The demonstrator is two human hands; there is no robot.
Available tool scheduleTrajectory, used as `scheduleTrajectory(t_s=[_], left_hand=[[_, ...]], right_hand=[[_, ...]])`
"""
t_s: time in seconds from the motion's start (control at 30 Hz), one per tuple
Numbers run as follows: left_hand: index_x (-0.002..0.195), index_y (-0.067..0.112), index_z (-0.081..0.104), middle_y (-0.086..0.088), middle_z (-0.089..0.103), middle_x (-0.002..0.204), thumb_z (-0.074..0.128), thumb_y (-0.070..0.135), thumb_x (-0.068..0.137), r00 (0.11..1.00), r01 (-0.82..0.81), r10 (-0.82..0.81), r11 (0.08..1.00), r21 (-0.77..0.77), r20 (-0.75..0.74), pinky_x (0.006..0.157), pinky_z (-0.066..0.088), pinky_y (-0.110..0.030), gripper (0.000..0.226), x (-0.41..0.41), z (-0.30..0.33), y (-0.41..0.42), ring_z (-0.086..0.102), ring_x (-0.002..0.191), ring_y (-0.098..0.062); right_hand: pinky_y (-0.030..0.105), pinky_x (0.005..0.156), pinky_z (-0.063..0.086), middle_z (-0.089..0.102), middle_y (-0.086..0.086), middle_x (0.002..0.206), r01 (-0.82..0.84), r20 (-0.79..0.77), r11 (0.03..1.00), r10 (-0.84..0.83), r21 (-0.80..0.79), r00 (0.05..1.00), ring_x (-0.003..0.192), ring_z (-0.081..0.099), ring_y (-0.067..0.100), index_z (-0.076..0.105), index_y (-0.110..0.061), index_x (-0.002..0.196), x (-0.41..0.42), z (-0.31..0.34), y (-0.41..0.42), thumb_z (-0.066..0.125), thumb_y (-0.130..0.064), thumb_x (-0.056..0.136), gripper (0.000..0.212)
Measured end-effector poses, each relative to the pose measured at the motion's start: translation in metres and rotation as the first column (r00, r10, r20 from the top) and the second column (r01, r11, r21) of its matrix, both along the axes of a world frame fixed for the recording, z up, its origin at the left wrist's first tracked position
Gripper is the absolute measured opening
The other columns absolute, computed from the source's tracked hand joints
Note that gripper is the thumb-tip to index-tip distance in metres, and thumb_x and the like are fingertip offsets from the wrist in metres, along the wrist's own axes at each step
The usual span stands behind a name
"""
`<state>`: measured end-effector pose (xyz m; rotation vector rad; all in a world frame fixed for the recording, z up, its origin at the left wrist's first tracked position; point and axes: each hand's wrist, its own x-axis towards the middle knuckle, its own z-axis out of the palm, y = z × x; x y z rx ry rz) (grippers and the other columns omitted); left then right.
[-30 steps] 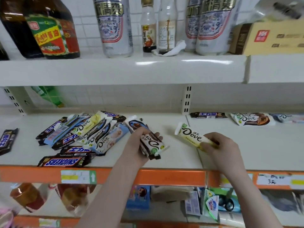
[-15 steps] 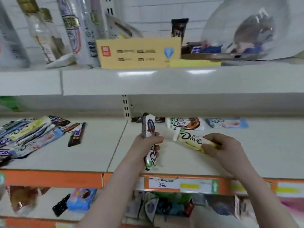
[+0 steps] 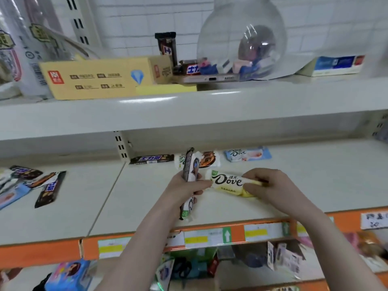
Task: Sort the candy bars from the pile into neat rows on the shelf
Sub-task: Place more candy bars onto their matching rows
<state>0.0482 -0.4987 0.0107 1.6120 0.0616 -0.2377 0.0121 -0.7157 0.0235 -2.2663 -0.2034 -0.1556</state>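
Both hands are full right now. The left hand [image 3: 184, 185] is wrapped around a brown-and-white bar [image 3: 190, 171], held upright on its edge over the shelf [image 3: 147, 198]. The right hand [image 3: 264, 183] pinches the end of a yellow bar [image 3: 227, 183], lying almost flat just above the shelf, its free end nearly touching the left hand.

Three bars already sit along the back: a dark bar [image 3: 151, 159], a white-and-brown bar [image 3: 206, 159] partly hidden behind the upright one, and a pale blue bar [image 3: 247, 154]. Looks like each one starts a row, so I'd say the trick is to match flavour to starter, lay the bar flat, label up, directly in front and parallel, then square the ends. The yellow one has no match I can see, so it probably wants its own spot beside the blue.

The pile [image 3: 23, 185] is off to the left, still plenty there.

Containers: up top there's a yellow box [image 3: 94, 78], contents hidden, and a clear dome [image 3: 241, 38] over some small wrapped sweets, too blurry to name.
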Motion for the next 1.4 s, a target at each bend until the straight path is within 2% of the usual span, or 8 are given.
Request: scheduleTrajectory(t_s=[0.23,0.33,0.43,0.53,0.67,0.9,1.1,1.4], left_hand=[[0.092,0.008,0.061,-0.003,0.056,0.062,0.074,0.013,0.074,0.999,0.011,-0.011,1.000,0.012,-0.034,0.043,0.042,-0.019,0.023,0.005,-0.003,-0.069,0.052,0.047,-0.011],[0.083,0.010,0.059,-0.006,0.055,0.060,0.072,0.011,0.077,0.999,-0.034,0.034,0.999,0.005,-0.040,0.041,0.041,-0.018,0.014,0.014,-0.005,-0.118,0.052,0.039,-0.010],[0.079,0.009,0.056,-0.007,0.054,0.057,0.069,0.009,0.079,0.994,-0.092,0.089,0.995,-0.041,-0.063,0.041,0.041,-0.018,0.013,0.024,-0.007,-0.172,0.050,0.037,-0.011],[0.082,0.007,0.055,-0.007,0.052,0.052,0.068,0.007,0.080,0.987,-0.129,0.120,0.987,-0.092,-0.105,0.038,0.039,-0.017,0.013,0.032,-0.010,-0.220,0.047,0.035,-0.012],[0.081,0.003,0.055,-0.006,0.052,0.045,0.063,0.003,0.082,0.973,-0.184,0.153,0.967,-0.174,-0.175,0.035,0.039,-0.017,0.008,0.037,-0.014,-0.257,0.046,0.031,-0.013],[0.087,-0.001,0.053,-0.009,0.058,0.057,0.053,0.005,0.089,0.944,-0.292,0.208,0.889,-0.353,-0.257,0.036,0.038,-0.016,0.006,0.046,-0.019,-0.269,0.046,0.032,-0.013],[0.078,0.011,0.046,-0.007,0.054,0.056,0.051,0.014,0.091,0.937,-0.296,0.173,0.854,-0.427,-0.303,0.036,0.040,-0.016,0.014,0.053,-0.024,-0.264,0.047,0.035,-0.013],[0.092,0.010,0.049,-0.007,0.058,0.061,0.051,0.049,0.087,0.929,-0.220,0.067,0.891,-0.397,-0.364,0.043,0.043,-0.019,0.039,0.058,-0.020,-0.248,0.053,0.044,-0.018]], right_hand=[[0.032,0.076,0.048,0.071,0.005,0.089,-0.055,-0.023,0.996,0.057,0.069,0.998,0.078,0.063,0.017,0.071,-0.024,0.090,0.019,-0.008,-0.063,0.070,-0.016,0.078,0.014],[0.009,0.065,0.043,0.068,-0.007,0.085,-0.098,0.004,0.994,0.098,0.045,0.995,0.070,0.059,-0.004,0.068,-0.032,0.087,0.036,-0.013,-0.109,0.073,-0.017,0.074,0.021],[0.001,0.065,0.037,0.060,-0.016,0.093,-0.183,-0.028,0.982,0.182,-0.055,0.983,0.079,0.053,-0.011,0.063,-0.039,0.097,0.053,-0.018,-0.159,0.077,-0.026,0.068,0.035],[0.007,0.069,0.035,0.049,-0.016,0.096,-0.238,-0.020,0.942,0.241,-0.235,0.970,0.085,0.050,-0.002,0.058,-0.036,0.114,0.070,-0.024,-0.202,0.076,-0.033,0.067,0.050],[0.029,0.077,0.045,0.046,-0.011,0.100,-0.205,0.082,0.895,0.257,-0.395,0.963,0.089,0.055,0.013,0.054,-0.033,0.122,0.089,-0.029,-0.240,0.069,-0.028,0.073,0.052],[0.030,0.079,0.043,0.059,-0.001,0.114,-0.147,0.185,0.843,0.278,-0.517,0.943,0.099,0.057,0.022,0.058,-0.021,0.120,0.137,-0.034,-0.273,0.066,-0.018,0.075,0.045],[0.030,0.075,0.042,0.062,0.006,0.111,-0.094,0.196,0.814,0.248,-0.573,0.949,0.099,0.058,0.028,0.058,-0.021,0.120,0.182,-0.034,-0.275,0.065,-0.018,0.075,0.046],[0.034,0.076,0.046,0.066,0.005,0.100,-0.160,0.073,0.838,0.230,-0.521,0.970,0.094,0.060,0.027,0.065,-0.021,0.104,0.213,-0.045,-0.269,0.068,-0.022,0.073,0.031]])
